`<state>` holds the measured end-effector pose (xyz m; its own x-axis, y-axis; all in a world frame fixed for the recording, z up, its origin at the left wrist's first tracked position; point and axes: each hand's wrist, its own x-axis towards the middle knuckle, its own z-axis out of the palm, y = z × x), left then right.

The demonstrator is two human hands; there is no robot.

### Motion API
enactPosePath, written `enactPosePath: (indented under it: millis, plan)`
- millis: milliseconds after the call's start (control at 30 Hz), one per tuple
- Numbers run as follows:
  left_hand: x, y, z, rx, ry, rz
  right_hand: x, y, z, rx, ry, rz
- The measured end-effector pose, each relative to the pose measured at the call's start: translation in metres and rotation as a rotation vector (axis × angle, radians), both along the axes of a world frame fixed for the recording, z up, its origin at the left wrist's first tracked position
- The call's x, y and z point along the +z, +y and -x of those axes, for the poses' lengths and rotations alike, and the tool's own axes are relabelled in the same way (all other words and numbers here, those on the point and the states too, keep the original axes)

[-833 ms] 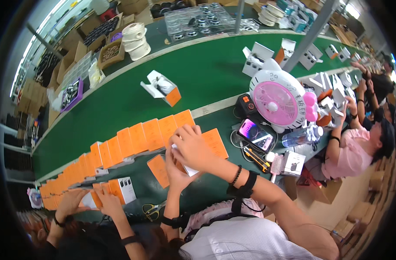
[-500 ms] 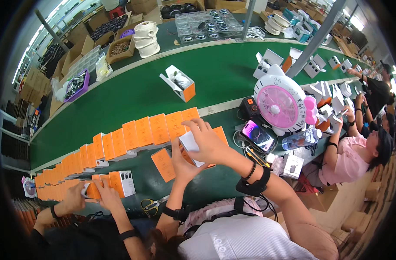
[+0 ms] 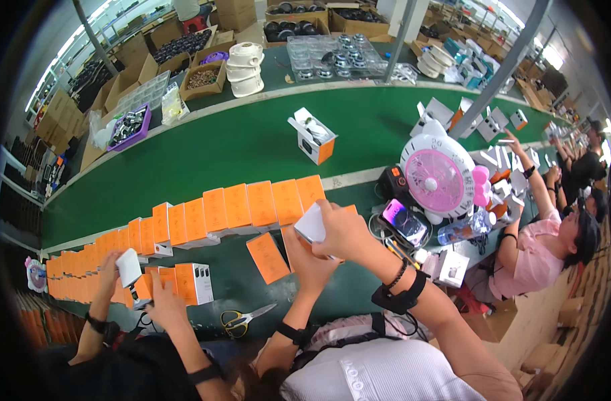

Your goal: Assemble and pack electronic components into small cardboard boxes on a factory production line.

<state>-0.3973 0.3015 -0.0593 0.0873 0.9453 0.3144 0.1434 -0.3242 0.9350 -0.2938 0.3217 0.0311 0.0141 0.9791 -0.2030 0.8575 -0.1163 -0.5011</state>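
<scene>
Both hands (image 3: 332, 237) pinch a white box (image 3: 311, 224), seemingly, over green workbench (image 3: 205, 160).

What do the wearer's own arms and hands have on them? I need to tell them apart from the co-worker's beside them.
Both forearms are bare. The right hand has a dark bead bracelet and a wide black strap behind the wrist. The left hand has a black band farther down its forearm.

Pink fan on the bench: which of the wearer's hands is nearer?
Right. The right hand grips the small white box just left of the pink fan. The left hand sits under that box, lower and further left, away from the fan.
</scene>
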Motion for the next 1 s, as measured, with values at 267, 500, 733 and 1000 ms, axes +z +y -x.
enactPosePath:
  millis: [267,500,733,1000]
  plan:
    - [0.002,-0.004,-0.002,0.109,-0.132,0.014,0.008,0.002,0.010,0.174,-0.336,-0.243]
    - [0.006,-0.011,0.008,0.169,0.050,0.007,0.020,0.015,-0.029,0.138,0.175,-0.115]
    - [0.031,0.004,0.029,0.037,0.150,-0.017,-0.044,0.027,-0.089,-0.306,0.597,-0.025]
    - [0.062,0.055,0.031,-0.217,0.841,-0.011,-0.134,0.021,-0.073,-0.275,0.922,0.039]
